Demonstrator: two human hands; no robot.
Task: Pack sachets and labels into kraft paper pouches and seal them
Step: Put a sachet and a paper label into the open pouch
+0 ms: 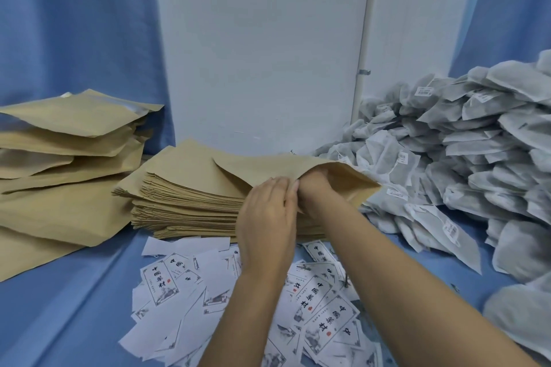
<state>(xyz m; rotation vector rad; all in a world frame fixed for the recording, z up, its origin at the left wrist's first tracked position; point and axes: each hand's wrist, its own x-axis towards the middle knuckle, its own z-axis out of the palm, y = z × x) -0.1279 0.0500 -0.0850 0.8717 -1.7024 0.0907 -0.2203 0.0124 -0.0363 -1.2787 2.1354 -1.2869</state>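
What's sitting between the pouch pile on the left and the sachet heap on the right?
The stack of flat kraft pouches, in the head view; the left hand grips its top pouch, the right hand is inside it.

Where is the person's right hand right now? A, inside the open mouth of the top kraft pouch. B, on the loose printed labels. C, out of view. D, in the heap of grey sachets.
A: the right hand is tucked into the open mouth of the top kraft pouch, fingers hidden inside, with the left hand at its near lip.
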